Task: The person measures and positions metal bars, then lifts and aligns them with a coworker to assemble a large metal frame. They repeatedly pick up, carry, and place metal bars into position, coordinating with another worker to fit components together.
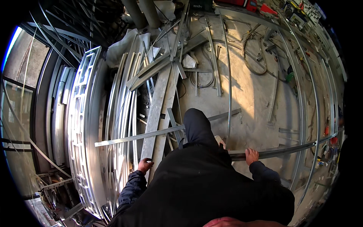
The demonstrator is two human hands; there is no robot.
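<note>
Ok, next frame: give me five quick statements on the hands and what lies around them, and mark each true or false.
1. The right hand is on a long metal bar. True.
2. The left hand is wrapped around a hammer handle. False: no hammer is in it; it is beside a wide, flat metal piece.
3. Both hands wear gloves. False: both are bare.
4. A looped cable or hose lies on the floor. True.
5. The raised trouser leg is bright white. False: it is black.
</note>
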